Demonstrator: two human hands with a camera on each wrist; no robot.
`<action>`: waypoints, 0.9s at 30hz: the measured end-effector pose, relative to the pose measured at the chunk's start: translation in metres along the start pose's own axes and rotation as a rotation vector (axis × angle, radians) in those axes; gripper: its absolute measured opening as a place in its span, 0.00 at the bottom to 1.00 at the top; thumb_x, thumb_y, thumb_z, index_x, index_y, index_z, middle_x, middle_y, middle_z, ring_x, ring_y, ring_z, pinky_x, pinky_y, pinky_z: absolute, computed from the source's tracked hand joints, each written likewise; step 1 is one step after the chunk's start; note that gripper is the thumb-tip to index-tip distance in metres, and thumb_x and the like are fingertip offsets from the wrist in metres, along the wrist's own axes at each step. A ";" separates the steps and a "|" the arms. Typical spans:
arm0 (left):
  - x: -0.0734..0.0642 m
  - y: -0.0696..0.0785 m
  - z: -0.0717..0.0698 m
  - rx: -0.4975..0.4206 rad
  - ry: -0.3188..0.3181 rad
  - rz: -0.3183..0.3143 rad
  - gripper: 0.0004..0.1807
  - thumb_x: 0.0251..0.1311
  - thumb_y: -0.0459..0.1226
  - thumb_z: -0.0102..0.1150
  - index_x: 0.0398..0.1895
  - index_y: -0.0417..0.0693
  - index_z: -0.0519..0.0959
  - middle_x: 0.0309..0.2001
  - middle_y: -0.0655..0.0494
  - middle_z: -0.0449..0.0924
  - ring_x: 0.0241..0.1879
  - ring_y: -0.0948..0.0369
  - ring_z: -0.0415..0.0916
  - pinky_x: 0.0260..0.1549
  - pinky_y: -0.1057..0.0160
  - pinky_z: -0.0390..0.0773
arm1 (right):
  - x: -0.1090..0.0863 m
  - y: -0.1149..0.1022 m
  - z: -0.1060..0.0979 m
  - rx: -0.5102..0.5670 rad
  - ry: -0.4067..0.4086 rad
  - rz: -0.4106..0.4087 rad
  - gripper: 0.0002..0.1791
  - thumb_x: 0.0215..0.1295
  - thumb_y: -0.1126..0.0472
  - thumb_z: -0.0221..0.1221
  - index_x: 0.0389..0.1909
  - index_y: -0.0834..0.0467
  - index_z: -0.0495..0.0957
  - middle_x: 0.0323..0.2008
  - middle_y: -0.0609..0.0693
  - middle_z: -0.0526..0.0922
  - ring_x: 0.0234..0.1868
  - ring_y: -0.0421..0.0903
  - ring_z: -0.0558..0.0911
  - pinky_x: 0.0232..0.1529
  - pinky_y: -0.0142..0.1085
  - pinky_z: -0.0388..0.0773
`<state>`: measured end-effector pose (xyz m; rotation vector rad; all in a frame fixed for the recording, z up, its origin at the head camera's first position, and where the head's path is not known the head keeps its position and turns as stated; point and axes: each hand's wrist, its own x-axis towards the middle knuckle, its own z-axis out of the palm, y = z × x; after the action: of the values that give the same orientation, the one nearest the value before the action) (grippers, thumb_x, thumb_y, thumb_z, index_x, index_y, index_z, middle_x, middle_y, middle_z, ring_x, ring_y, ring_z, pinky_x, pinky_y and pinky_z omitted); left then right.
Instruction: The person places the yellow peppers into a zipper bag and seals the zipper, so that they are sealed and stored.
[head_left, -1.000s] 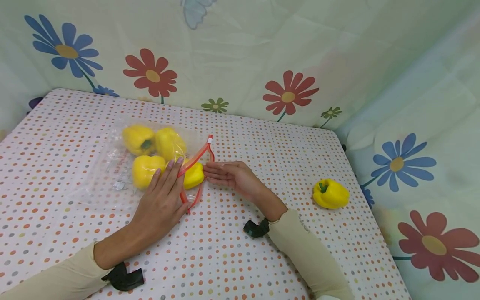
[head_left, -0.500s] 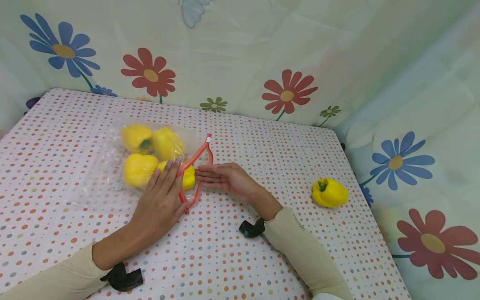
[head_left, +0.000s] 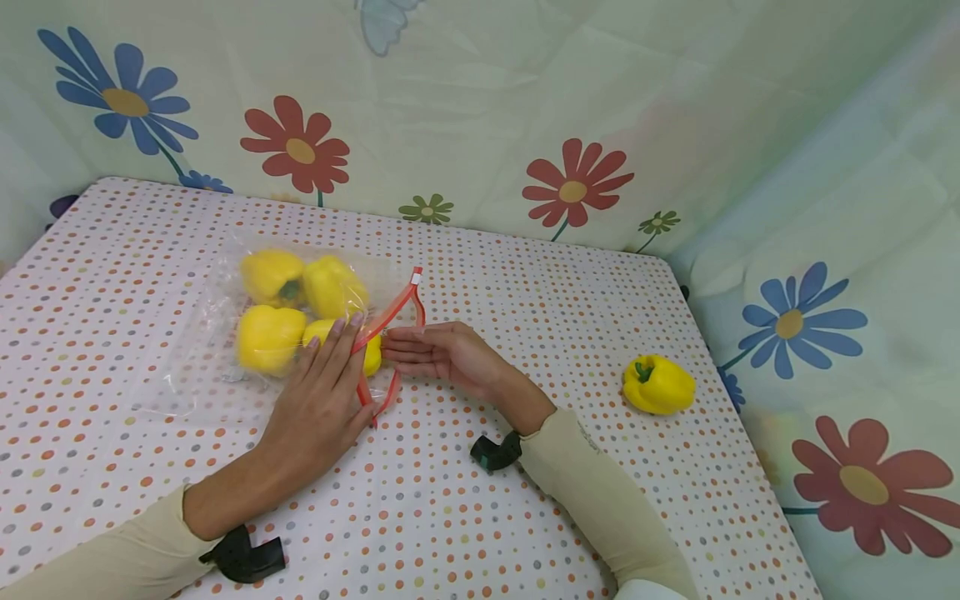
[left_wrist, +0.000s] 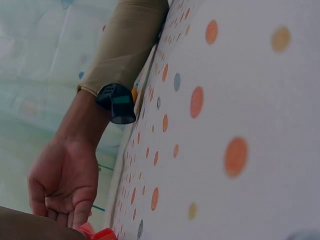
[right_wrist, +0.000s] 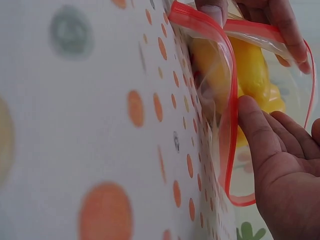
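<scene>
R hand point(head_left: 457, 358) has slid L over the last sec, and the 4th pepper point(head_left: 372, 357) has gone deeper into the bag point(head_left: 187, 371) ahead of it. The 3rd pepper point(head_left: 272, 340), next to it on the near side, has shifted L too, prob. nudged along. The 2 far ones, the 1st point(head_left: 272, 275) and 2nd point(head_left: 335, 283), lie approx. where they were. As I read it, the bagging of no. 4 is almost done: it's past the red rim point(right_wrist: 232, 100), w/ only its R end showing in the mouth. Loose pepper point(head_left: 658, 385) sits untouched on the R side of the desk point(head_left: 465, 517), so 4 are in, 1 out.

Hands: R has straight fingers, close together, tips against no. 4, gripping nothing. L hand point(head_left: 318, 408) lies w/ fingers stretched over the bag's top sheet, thumb by the rim; no firm grip visible.

Materials: bag is clear, thin film, crinkled & glossy, flattish at its L end, mouth gaping; rim is a stiffer red strip w/ a small white slider point(head_left: 416, 279) at the far corner. Peppers are yellow, smooth, shiny, blocky w/ rounded lobes; loose 1 shows a green stem. Desk cover is white w/ multicol. dots.
</scene>
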<state>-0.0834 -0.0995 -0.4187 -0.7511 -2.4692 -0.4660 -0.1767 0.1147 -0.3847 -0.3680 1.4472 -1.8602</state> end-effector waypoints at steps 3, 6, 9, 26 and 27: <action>0.000 0.000 -0.001 -0.006 0.001 -0.001 0.53 0.44 0.37 0.77 0.69 0.25 0.56 0.75 0.38 0.44 0.74 0.45 0.44 0.68 0.43 0.50 | 0.002 0.000 0.000 -0.004 -0.005 0.001 0.23 0.77 0.64 0.40 0.64 0.76 0.65 0.62 0.67 0.72 0.62 0.58 0.73 0.58 0.45 0.72; 0.000 0.000 -0.001 -0.009 -0.004 -0.003 0.54 0.43 0.37 0.77 0.70 0.25 0.56 0.76 0.39 0.43 0.74 0.45 0.43 0.68 0.44 0.49 | 0.004 0.000 0.000 -0.002 -0.017 0.001 0.23 0.77 0.64 0.40 0.64 0.76 0.64 0.62 0.68 0.70 0.62 0.59 0.73 0.59 0.46 0.72; 0.000 0.000 -0.003 -0.011 -0.014 -0.008 0.54 0.43 0.38 0.77 0.70 0.26 0.56 0.76 0.39 0.42 0.74 0.45 0.43 0.69 0.44 0.49 | 0.005 0.000 0.000 0.011 -0.027 0.004 0.23 0.78 0.64 0.39 0.65 0.76 0.64 0.63 0.68 0.69 0.63 0.59 0.72 0.59 0.46 0.71; 0.001 0.000 -0.001 -0.024 -0.008 -0.012 0.54 0.43 0.37 0.78 0.69 0.23 0.56 0.76 0.38 0.42 0.74 0.45 0.43 0.69 0.45 0.49 | -0.015 -0.010 -0.016 -0.006 0.037 -0.014 0.24 0.77 0.66 0.40 0.65 0.78 0.61 0.62 0.70 0.70 0.63 0.62 0.71 0.59 0.50 0.70; 0.001 0.000 -0.001 -0.028 -0.006 -0.014 0.55 0.42 0.37 0.78 0.69 0.23 0.56 0.76 0.38 0.42 0.74 0.45 0.43 0.69 0.45 0.49 | -0.018 -0.011 -0.017 -0.018 0.036 -0.023 0.24 0.77 0.66 0.40 0.65 0.78 0.60 0.62 0.70 0.69 0.63 0.62 0.70 0.59 0.50 0.70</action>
<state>-0.0833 -0.0992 -0.4175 -0.7482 -2.4797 -0.5047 -0.1792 0.1400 -0.3764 -0.3630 1.4896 -1.8819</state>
